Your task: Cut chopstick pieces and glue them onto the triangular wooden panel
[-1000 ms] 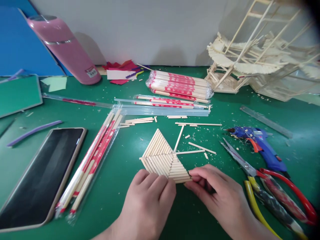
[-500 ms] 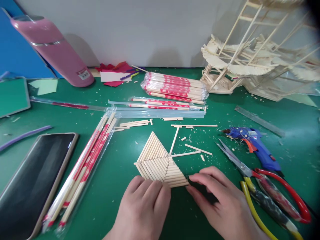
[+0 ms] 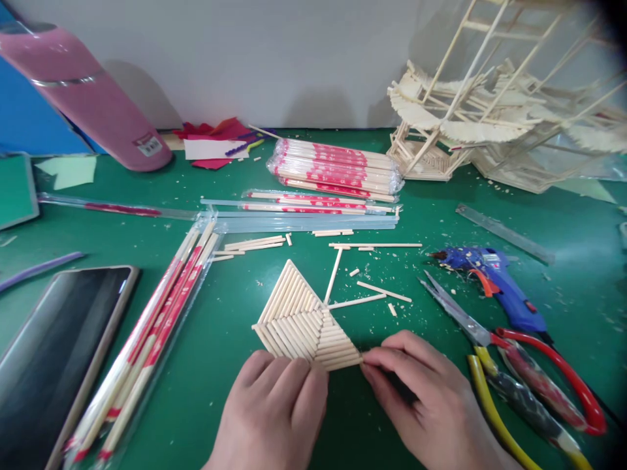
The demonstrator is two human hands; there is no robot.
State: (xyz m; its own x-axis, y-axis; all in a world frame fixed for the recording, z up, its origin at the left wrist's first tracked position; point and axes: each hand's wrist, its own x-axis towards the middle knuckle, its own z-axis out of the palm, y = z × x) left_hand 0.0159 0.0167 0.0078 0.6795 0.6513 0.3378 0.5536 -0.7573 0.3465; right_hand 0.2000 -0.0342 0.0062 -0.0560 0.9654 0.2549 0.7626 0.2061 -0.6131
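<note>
A flat panel of short wooden sticks (image 3: pixel 289 320), laid in slanting rows that meet at a ridge, lies on the green table. My left hand (image 3: pixel 274 408) is curled over its near edge, with the fingertips hidden beneath the knuckles. At the panel's right corner, my right hand (image 3: pixel 416 391) pinches the stick ends between thumb and forefinger. Just beyond the panel lie loose sticks (image 3: pixel 356 301) and small cut pieces (image 3: pixel 392 309).
To the right are scissors (image 3: pixel 477 329) and a blue glue gun (image 3: pixel 504 281). Wrapped chopsticks (image 3: pixel 161 326) and a phone (image 3: pixel 59 352) lie left. Behind stand a chopstick bundle (image 3: pixel 337 166), a pink bottle (image 3: pixel 93 98) and a stick model (image 3: pixel 455 124). Clear glue sticks (image 3: pixel 313 222) lie mid-table.
My right thumb and forefinger have closed on the panel's right corner, where a small gap showed before. The view has shifted slightly, so most things appear further left.
</note>
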